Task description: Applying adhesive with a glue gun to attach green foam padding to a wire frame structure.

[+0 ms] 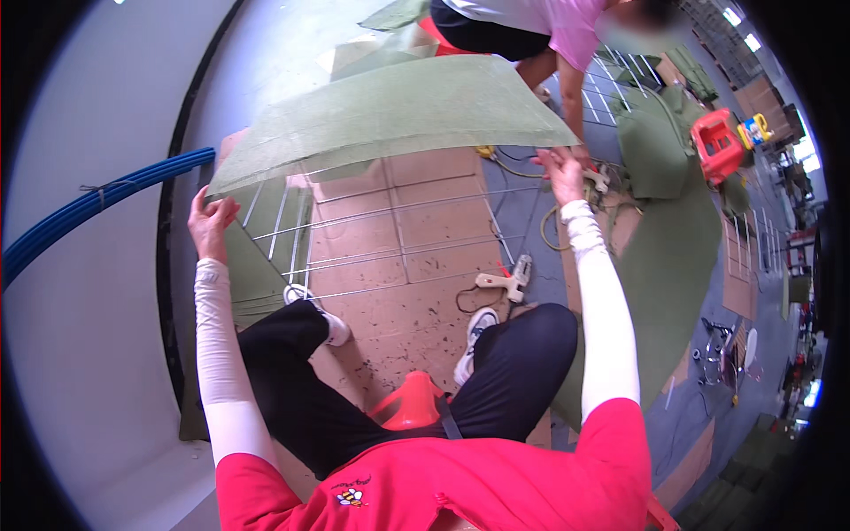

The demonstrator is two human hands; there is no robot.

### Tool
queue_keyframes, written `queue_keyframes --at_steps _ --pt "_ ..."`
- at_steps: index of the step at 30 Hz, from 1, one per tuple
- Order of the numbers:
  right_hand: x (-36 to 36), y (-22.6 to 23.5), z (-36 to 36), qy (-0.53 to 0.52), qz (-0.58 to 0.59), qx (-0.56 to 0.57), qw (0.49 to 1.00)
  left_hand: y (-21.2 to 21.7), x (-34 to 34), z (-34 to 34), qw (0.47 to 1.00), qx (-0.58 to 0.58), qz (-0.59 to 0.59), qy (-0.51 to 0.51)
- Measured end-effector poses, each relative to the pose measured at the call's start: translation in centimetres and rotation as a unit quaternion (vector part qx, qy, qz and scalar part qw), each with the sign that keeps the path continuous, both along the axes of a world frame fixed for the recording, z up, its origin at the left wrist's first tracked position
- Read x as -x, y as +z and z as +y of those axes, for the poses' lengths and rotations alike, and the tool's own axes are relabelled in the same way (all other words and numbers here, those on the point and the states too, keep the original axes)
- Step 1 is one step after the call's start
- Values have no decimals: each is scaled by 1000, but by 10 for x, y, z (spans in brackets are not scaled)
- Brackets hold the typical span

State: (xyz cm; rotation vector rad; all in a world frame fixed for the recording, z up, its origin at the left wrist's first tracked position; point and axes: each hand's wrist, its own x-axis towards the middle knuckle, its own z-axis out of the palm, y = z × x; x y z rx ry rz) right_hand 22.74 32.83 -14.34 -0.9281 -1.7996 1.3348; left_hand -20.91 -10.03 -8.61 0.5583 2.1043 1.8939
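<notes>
A sheet of thin green mesh fabric (390,111) is stretched out in front of me, held by its two near corners. My left hand (211,221) pinches the left corner and my right hand (563,175) pinches the right one. Below the fabric, a frame of thin metal rods (403,230) lies over cardboard (443,195) on the floor. A pale glue gun (509,281) rests near my right foot, its cord beside it.
A co-worker in a pink top (571,31) bends over another rod frame at the far right. More green fabric (664,283) spreads along my right. A red plastic stool (717,146) and yellow bottle (755,131) stand beyond. Blue tubing (106,199) runs along the left wall.
</notes>
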Motion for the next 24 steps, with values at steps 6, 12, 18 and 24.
queue_keyframes --at_steps 6,12,18,24 --pt "-113 -66 -28 -160 -44 3 986 -9 2 31 1000 -13 12 -12" --pt "-185 -230 -183 -248 -138 336 898 -30 62 5 999 -17 33 23" --pt "-196 -304 -216 -328 -211 379 839 -16 57 28 996 48 65 22" --pt "-143 -344 -193 -272 55 694 665 -15 51 28 995 65 61 40"
